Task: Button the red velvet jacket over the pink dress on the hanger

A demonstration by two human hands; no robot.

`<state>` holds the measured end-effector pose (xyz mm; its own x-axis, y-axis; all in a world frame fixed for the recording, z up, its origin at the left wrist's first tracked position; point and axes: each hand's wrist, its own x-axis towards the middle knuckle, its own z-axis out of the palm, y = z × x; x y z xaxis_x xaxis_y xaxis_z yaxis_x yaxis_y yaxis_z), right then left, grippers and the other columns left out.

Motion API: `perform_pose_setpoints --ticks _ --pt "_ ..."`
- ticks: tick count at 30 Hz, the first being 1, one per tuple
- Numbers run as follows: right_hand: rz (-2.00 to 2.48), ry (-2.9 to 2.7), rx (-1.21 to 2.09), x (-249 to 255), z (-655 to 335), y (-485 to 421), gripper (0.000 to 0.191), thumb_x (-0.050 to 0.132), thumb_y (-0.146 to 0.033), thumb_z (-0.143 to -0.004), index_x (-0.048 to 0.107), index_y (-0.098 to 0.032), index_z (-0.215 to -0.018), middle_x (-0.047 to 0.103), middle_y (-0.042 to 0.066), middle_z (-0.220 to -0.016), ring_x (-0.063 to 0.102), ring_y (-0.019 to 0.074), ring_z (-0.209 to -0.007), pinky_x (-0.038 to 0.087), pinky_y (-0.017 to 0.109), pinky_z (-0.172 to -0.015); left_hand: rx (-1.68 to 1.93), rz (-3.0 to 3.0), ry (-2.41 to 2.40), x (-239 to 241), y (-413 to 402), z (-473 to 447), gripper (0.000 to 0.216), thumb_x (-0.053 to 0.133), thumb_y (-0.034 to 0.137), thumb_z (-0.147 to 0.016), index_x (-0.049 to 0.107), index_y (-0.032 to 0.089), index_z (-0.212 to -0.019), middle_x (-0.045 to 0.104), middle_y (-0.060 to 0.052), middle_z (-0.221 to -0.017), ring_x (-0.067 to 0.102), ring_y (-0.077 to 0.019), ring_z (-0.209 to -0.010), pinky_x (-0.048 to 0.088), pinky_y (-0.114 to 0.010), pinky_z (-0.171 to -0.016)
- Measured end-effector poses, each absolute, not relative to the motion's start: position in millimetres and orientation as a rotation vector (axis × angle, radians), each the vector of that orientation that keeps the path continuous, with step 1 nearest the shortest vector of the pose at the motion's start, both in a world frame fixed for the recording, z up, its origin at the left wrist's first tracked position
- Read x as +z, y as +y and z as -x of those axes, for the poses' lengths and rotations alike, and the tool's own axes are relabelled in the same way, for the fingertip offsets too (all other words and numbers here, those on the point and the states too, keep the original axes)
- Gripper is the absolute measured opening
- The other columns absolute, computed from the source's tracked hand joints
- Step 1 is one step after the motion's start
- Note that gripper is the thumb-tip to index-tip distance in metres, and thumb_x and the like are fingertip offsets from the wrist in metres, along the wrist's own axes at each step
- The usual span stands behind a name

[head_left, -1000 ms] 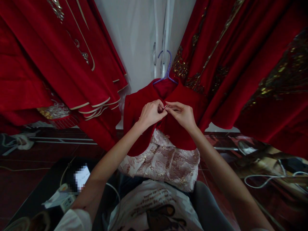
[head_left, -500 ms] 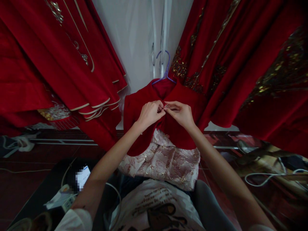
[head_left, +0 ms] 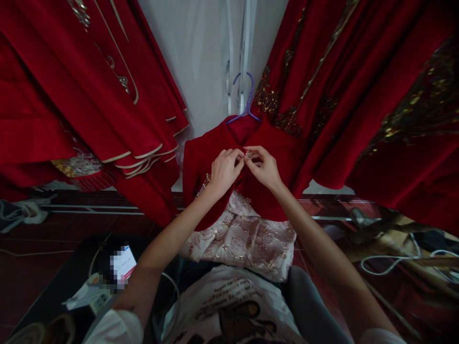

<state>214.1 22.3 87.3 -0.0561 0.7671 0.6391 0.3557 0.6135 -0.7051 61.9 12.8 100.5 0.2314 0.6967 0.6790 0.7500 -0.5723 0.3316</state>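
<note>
A small red velvet jacket hangs on a purple hanger in front of me, over a pale pink and gold brocade skirt. My left hand and my right hand meet at the jacket's front opening just below the collar. Both pinch a small metallic clasp between thumb and fingertips, with the fingers curled and pressed together on it. A bit of gold trim shows on the jacket by my left wrist.
Long red velvet garments with gold embroidery hang at the left and right. A white wall is behind. White cables lie on the dark red floor at the right; a power strip and a phone lie at the lower left.
Both hands have shifted slightly up along the jacket's front and stay pinched on the clasp. Gold trim now shows by my left wrist.
</note>
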Motion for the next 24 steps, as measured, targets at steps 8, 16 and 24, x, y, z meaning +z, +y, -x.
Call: perform_pose_setpoints --ticks 8,16,24 --pt "0.947 -1.763 0.432 76 -212 1 0.062 0.057 -0.026 -0.084 0.041 -0.025 -0.143 0.060 0.008 -0.111 0.063 0.0158 -0.089 0.060 0.030 -0.072 -1.590 2.298 -1.512 85 31 -41 0.019 0.064 0.038 -0.084 0.064 0.023 -0.096 0.064 -0.002 -0.093 0.059 -0.0121 -0.073 0.047 -0.022 -0.063" --pt "1.116 -1.666 0.606 42 -226 -38 0.032 0.055 -0.030 -0.087 0.056 -0.021 -0.118 0.065 0.008 -0.104 0.065 0.0163 -0.089 0.059 0.032 -0.075 -2.039 2.437 -1.770 38 -1 -22 0.013 0.059 0.030 -0.085 0.064 0.019 -0.091 0.070 -0.003 -0.088 0.064 -0.0110 -0.075 0.051 -0.020 -0.065" --pt "1.271 -1.758 0.420 7 -192 -35 0.039 0.060 -0.018 -0.076 0.049 -0.018 -0.114 0.057 0.012 -0.108 0.061 0.0216 -0.086 0.057 0.036 -0.067 -1.537 2.457 -1.764 31 -27 -36 0.038 0.069 0.029 -0.075 0.058 0.022 -0.111 0.062 -0.005 -0.106 0.061 -0.0148 -0.079 0.052 -0.025 -0.064"
